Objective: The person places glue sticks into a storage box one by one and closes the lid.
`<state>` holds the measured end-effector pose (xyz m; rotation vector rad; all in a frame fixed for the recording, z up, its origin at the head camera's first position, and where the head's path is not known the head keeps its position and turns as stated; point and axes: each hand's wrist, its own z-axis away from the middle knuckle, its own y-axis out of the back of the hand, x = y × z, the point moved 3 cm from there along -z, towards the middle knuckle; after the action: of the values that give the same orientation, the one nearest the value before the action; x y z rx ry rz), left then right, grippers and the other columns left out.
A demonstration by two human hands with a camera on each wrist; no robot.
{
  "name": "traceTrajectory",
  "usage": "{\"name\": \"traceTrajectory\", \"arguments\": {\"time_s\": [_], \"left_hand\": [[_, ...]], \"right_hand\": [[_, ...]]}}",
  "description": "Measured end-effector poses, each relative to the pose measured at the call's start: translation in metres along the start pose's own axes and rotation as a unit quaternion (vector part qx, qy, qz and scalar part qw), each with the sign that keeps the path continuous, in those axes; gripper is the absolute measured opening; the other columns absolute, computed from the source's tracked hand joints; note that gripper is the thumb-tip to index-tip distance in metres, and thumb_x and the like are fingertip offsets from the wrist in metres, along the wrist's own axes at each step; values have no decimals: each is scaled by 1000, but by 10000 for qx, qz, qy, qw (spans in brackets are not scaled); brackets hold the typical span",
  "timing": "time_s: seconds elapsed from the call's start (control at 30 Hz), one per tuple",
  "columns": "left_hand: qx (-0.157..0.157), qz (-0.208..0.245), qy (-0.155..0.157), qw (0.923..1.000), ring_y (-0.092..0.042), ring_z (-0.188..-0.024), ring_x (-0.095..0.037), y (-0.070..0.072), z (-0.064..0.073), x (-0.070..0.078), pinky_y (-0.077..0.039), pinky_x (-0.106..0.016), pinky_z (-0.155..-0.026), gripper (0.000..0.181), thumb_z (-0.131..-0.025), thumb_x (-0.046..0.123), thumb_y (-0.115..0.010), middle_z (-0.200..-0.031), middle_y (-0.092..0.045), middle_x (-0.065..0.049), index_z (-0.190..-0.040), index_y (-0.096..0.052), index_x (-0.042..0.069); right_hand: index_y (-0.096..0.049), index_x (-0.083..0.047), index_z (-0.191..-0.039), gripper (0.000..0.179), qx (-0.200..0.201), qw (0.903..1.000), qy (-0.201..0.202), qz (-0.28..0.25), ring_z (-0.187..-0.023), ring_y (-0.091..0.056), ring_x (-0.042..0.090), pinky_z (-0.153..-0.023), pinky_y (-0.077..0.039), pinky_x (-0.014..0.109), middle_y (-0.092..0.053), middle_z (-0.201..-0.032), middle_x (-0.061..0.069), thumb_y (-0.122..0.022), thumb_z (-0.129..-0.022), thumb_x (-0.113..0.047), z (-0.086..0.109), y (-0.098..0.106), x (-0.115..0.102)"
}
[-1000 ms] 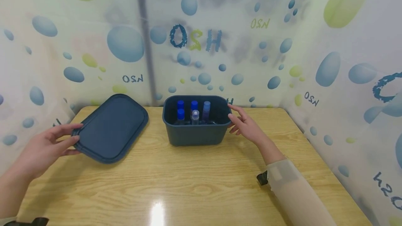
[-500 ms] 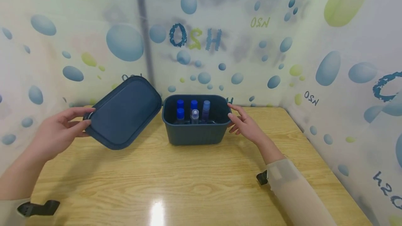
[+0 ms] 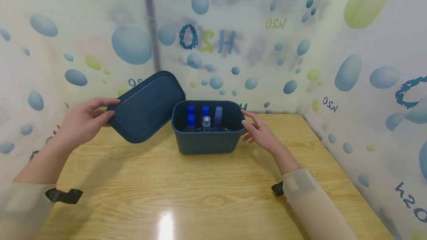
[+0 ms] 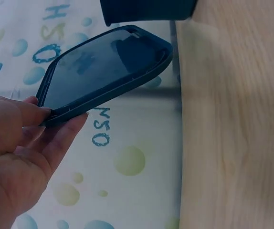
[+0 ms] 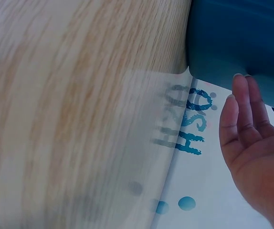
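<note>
A dark blue rectangular lid (image 3: 146, 108) is tilted in the air in the head view, its far right corner close to the bin's left rim. My left hand (image 3: 86, 121) pinches the lid's left end between thumb and fingers, as the left wrist view also shows. The dark blue plastic bin (image 3: 208, 143) stands uncovered on the table. Inside it several small bottles stand upright, among them a blue-capped bottle (image 3: 191, 120) and a clear-capped bottle (image 3: 206, 122). My right hand (image 3: 261, 132) rests its extended fingers against the bin's right end; the right wrist view shows fingertips (image 5: 239, 78) at the wall.
The wood-grain table (image 3: 207, 192) runs under everything. A patterned curtain (image 3: 250, 47) with blue and green drops hangs close behind the bin and along both sides. Dark wrist straps (image 3: 63, 196) stick out at the sleeves.
My left hand has lifted the lid and carried it right and away from me, tilting it up towards the bin. The right hand and the bin have stayed in place.
</note>
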<state>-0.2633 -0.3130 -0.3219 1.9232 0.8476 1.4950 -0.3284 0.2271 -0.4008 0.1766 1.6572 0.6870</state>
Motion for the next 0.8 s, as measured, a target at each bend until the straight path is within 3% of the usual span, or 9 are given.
{"name": "traceTrajectory", "arguments": {"time_s": [0.07, 0.17, 0.33, 0.43, 0.57, 0.8], "left_hand": [[27, -118, -16, 9999, -75, -119, -49, -1, -7, 7, -45, -36, -52, 41, -116, 23, -55, -158, -57, -31, -157, -58, 17], [46, -117, -117, 9999, -75, -119, -50, -3, -18, 17, -41, -39, -52, 40, -116, 21, -55, -155, -60, -32, -155, -60, 18], [117, -67, -372, 9992, -77, -113, -48, -7, -36, 37, -44, -36, -54, 38, -115, 19, -57, -154, -61, -30, -152, -63, 20], [138, -155, -523, 9984, -77, -86, -41, -9, -47, 48, -42, -37, -52, 38, -115, 19, -58, -150, -65, -28, -152, -64, 23], [135, -193, -740, 9970, -53, -54, -29, -14, -61, 61, -39, -38, -49, 38, -115, 19, -57, -136, -73, -26, -151, -65, 27], [183, -254, -1237, 9918, -44, -48, -26, -26, -85, 88, -35, -36, -48, 37, -115, 15, -56, -128, -77, -23, -148, -69, 25]], "right_hand": [[-27, -33, -175, 61, 6, 10000, -1, -28, -100, -78, 46, -79, -61, 40, -72, -125, 36, -46, -119, -44, 0, 0, 1], [-27, -33, -175, 61, 3, 10000, -5, -52, -101, -77, 48, -78, -60, 37, -72, -125, 36, -46, -119, -46, 0, 0, 0], [-29, -35, -174, 60, 30, 10000, -26, -49, -97, -79, 41, -79, -61, 39, -74, -123, 33, -47, -118, -48, 0, -1, 0], [-30, -38, -173, 59, 49, 9999, -31, -96, -95, -79, 37, -79, -61, 38, -75, -122, 30, -46, -118, -50, 0, -1, 1], [-32, -39, -172, 57, 63, 9999, -20, -147, -95, -79, 36, -79, -61, 37, -77, -120, 27, -46, -118, -50, 0, -1, 2], [-29, -33, -175, 60, 18, 9999, 53, -97, -97, -79, 41, -80, -62, 41, -76, -120, 29, -46, -119, -45, -1, 0, 3]]}}
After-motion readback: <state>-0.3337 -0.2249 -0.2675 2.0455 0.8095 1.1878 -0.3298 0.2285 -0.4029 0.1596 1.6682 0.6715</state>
